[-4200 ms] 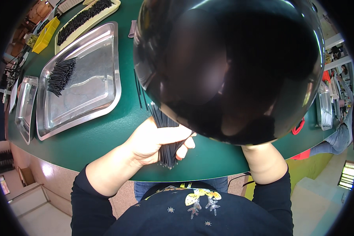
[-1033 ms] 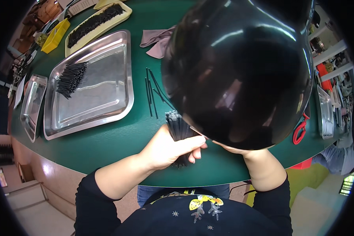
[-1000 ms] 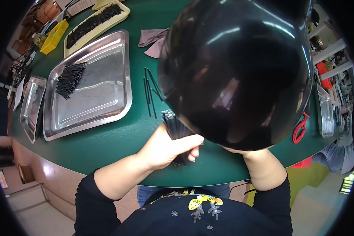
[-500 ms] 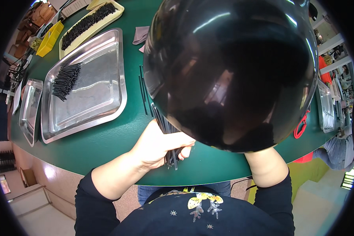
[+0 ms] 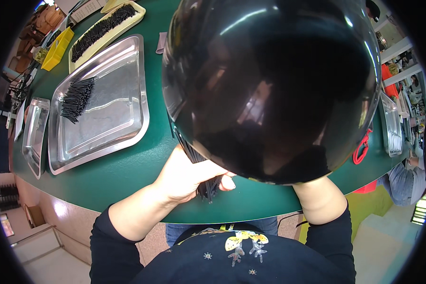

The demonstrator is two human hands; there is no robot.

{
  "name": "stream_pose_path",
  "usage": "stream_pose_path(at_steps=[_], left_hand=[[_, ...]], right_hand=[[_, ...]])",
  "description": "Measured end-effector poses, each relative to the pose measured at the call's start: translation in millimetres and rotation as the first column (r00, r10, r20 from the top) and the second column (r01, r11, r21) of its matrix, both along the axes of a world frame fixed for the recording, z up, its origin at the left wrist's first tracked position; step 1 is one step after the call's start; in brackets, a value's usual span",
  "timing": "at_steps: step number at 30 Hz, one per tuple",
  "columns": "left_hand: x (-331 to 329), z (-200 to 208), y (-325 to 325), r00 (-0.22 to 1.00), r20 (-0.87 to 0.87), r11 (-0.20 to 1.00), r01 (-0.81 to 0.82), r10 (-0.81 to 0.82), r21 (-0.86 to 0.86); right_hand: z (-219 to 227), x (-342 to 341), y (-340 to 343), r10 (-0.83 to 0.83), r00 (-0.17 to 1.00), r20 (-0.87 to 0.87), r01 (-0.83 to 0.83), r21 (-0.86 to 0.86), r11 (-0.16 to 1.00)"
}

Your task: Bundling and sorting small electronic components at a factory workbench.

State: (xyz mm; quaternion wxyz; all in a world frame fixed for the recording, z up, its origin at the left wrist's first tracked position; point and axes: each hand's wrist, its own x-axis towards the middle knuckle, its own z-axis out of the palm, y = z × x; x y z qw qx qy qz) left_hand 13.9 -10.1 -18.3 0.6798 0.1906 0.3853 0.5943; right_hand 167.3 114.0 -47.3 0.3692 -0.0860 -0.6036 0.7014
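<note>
My left hand (image 5: 191, 177) is closed around a bundle of thin, straight black wires (image 5: 207, 189), whose lower ends stick out below my fingers. The bundle slants up toward the left rim of a large glossy black dome (image 5: 270, 109), which covers its upper end. Only the forearm (image 5: 319, 201) of my right arm shows; the dome hides that hand and anything in it. To the left, a wide metal tray (image 5: 116, 102) carries a pile of short black wire pieces (image 5: 77, 99).
Beyond the tray lies a long cream tray (image 5: 139, 16) filled with black pieces (image 5: 104, 29), beside a yellow bin (image 5: 57, 48). A narrow metal tray (image 5: 35, 137) stands far left. Red-handled pliers or similar (image 5: 362, 149) lie right of the dome, on the green table (image 5: 142, 189).
The view has shifted slightly, and the dome sits a little farther left, covering loose wires seen before above my left hand. My left hand still grips the bundle.
</note>
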Motion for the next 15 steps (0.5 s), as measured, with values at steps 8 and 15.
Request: stream_pose_path(at_steps=[8,15], left_hand=[[-1.0,-2.4,0.7,0.994,-0.106,0.999,0.032,-0.029,0.022],[-1.6,-8.0,-1.2,0.999,-0.036,0.999,0.019,-0.018,0.034]], right_hand=[[-1.9,0.0,2.2,0.046,0.998,0.052,-0.05,0.076,0.996],[-6.1,0.4,12.8,0.082,0.992,0.097,-0.095,0.141,0.985]])
